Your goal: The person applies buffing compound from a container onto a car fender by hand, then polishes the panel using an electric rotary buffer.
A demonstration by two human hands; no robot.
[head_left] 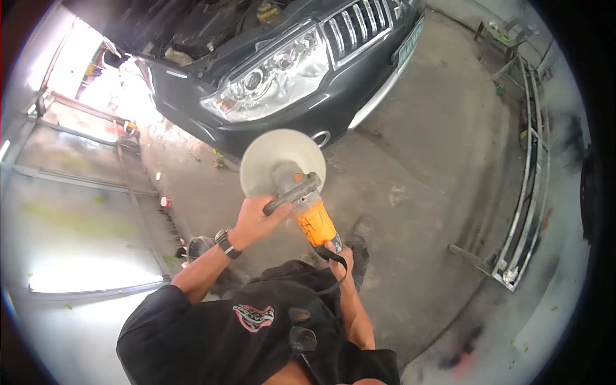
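Between my two hands is a yellow-orange power polisher [317, 223] with a grey head and a large round pale pad [282, 153]. My left hand [258, 221], a watch on its wrist, is closed around the dark front handle [292, 194]. At the rear end of the body, my right hand [340, 258] grips the polisher, with a black cord [340, 282] looping beside it. Just beyond the pad are the dark front bumper [282, 122] and the clear headlight [276, 77] of a car; whether the pad touches the bumper I cannot tell.
The car's hood area is open, showing the engine bay [186, 29]. A long metal frame [529, 173] lies along the right wall, near a small stool [504, 35] at the back. Panels [77, 212] stand on the left. Concrete floor [423, 167] spreads between.
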